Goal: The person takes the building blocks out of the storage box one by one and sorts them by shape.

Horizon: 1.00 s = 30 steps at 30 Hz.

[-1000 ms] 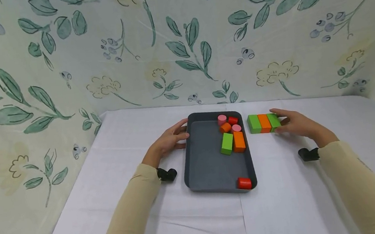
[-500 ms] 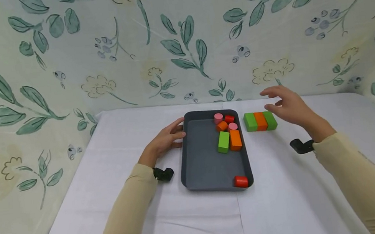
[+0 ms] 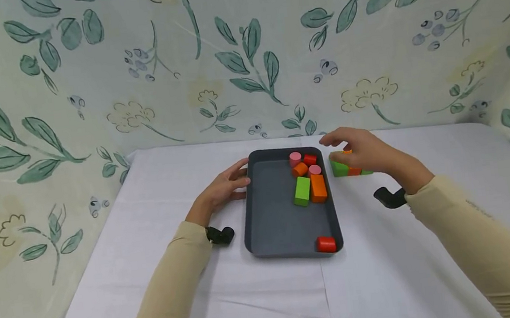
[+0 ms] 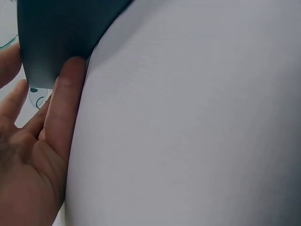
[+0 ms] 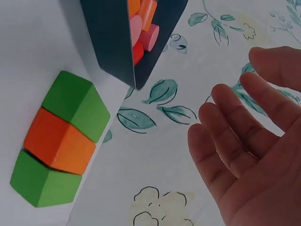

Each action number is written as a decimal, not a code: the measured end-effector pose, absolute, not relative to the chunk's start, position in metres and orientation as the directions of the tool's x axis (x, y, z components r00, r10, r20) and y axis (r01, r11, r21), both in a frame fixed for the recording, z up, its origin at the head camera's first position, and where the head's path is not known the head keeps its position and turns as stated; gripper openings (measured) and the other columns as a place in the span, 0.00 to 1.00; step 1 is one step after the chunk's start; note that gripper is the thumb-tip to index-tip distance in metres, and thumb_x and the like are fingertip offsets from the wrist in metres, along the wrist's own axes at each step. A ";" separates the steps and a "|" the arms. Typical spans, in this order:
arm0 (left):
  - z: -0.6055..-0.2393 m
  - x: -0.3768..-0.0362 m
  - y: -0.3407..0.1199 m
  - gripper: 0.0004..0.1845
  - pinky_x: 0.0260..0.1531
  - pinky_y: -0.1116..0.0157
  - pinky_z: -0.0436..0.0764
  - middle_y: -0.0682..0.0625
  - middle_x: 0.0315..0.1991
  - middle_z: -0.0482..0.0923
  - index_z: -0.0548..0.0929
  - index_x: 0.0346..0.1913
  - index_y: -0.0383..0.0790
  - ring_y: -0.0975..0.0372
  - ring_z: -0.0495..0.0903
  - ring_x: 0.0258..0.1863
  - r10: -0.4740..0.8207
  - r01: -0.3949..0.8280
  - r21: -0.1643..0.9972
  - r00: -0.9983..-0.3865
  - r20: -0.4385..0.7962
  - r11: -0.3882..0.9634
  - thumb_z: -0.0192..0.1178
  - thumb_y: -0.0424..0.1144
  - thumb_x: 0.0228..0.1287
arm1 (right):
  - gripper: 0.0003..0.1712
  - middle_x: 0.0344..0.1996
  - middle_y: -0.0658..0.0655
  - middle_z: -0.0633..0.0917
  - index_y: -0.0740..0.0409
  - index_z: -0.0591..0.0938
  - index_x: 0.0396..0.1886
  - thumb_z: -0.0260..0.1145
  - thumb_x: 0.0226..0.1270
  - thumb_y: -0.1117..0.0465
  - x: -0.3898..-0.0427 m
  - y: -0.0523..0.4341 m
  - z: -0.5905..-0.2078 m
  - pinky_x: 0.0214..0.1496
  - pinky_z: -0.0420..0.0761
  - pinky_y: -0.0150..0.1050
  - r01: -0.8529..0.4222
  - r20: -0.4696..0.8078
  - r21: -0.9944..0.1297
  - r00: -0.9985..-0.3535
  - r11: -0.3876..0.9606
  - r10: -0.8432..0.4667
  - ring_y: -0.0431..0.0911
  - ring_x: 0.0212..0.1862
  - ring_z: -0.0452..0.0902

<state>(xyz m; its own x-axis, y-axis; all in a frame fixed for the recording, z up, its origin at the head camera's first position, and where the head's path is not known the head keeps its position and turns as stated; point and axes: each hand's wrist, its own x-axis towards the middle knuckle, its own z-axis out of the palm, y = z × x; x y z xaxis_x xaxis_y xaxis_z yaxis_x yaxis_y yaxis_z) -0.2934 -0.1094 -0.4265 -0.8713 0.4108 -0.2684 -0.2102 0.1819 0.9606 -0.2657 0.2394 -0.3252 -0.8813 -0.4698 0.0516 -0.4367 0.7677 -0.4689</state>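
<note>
A dark grey tray (image 3: 282, 229) lies on the white table. In its far right corner sit two pink cylinders (image 3: 295, 158), a red cylinder (image 3: 310, 159), an orange cylinder (image 3: 300, 169), a green block (image 3: 302, 191) and an orange block (image 3: 318, 188). Another red cylinder (image 3: 326, 244) lies in the near right corner. My left hand (image 3: 225, 187) rests with straight fingers against the tray's left wall (image 4: 51, 42). My right hand (image 3: 358, 151) hovers open above a row of green, orange and green blocks (image 5: 61, 139) right of the tray, partly hiding them in the head view.
A white cloth (image 3: 270, 293) covers the table. Floral fabric (image 3: 242, 50) hangs behind and along both sides. Black wrist camera mounts (image 3: 220, 235) sit by each forearm. Bare cloth lies left of the tray and in front of it.
My right hand let go of the rightmost green block, rose, and swung left over the block row toward the tray. The left hand stayed at the tray's wall.
</note>
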 end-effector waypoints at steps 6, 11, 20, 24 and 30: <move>-0.428 -0.293 -0.109 0.37 0.68 0.46 0.72 0.49 0.79 0.55 0.56 0.78 0.63 0.50 0.66 0.73 0.399 -0.220 0.959 -0.875 -0.275 0.179 0.56 0.35 0.72 | 0.23 0.60 0.63 0.81 0.62 0.78 0.62 0.64 0.69 0.61 -0.262 0.218 -0.335 0.64 0.78 0.59 -0.480 -0.004 -0.410 -0.850 0.776 -0.527 0.59 0.61 0.74; -0.428 -0.293 -0.111 0.37 0.68 0.46 0.72 0.49 0.79 0.55 0.56 0.78 0.62 0.50 0.66 0.73 0.392 -0.210 0.960 -0.880 -0.268 0.184 0.56 0.34 0.72 | 0.22 0.59 0.63 0.81 0.61 0.80 0.61 0.65 0.69 0.61 -0.260 0.203 -0.344 0.64 0.78 0.57 -0.509 -0.016 -0.375 -0.832 0.775 -0.555 0.58 0.61 0.75; -0.429 -0.293 -0.111 0.37 0.69 0.45 0.71 0.49 0.79 0.55 0.56 0.78 0.62 0.50 0.65 0.74 0.402 -0.206 0.959 -0.875 -0.269 0.192 0.56 0.35 0.72 | 0.24 0.49 0.59 0.80 0.57 0.81 0.60 0.68 0.65 0.57 -0.259 0.190 -0.366 0.51 0.84 0.46 -0.524 -0.041 -0.286 -0.829 0.802 -0.557 0.51 0.47 0.75; -0.429 -0.293 -0.110 0.37 0.69 0.45 0.71 0.49 0.79 0.55 0.56 0.78 0.62 0.50 0.65 0.74 0.405 -0.206 0.960 -0.874 -0.268 0.191 0.56 0.35 0.72 | 0.28 0.43 0.57 0.80 0.58 0.82 0.56 0.71 0.61 0.47 -0.259 0.186 -0.376 0.44 0.81 0.41 -0.566 -0.003 -0.171 -0.818 0.807 -0.575 0.48 0.42 0.73; -0.427 -0.293 -0.109 0.37 0.69 0.46 0.72 0.50 0.79 0.55 0.57 0.77 0.63 0.50 0.66 0.73 0.400 -0.209 0.959 -0.876 -0.271 0.194 0.57 0.35 0.72 | 0.38 0.43 0.58 0.82 0.60 0.82 0.54 0.71 0.56 0.34 -0.254 0.183 -0.382 0.43 0.77 0.43 -0.560 0.027 -0.099 -0.828 0.822 -0.561 0.49 0.42 0.72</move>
<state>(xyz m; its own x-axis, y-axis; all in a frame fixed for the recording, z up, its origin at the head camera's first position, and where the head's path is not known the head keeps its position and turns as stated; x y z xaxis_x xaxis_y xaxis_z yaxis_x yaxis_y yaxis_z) -0.2930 -0.1088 -0.4274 -0.8756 0.3996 -0.2715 -0.2087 0.1940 0.9586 -0.2536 0.1826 -0.3816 -0.8276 -0.5607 0.0275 -0.5604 0.8223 -0.0994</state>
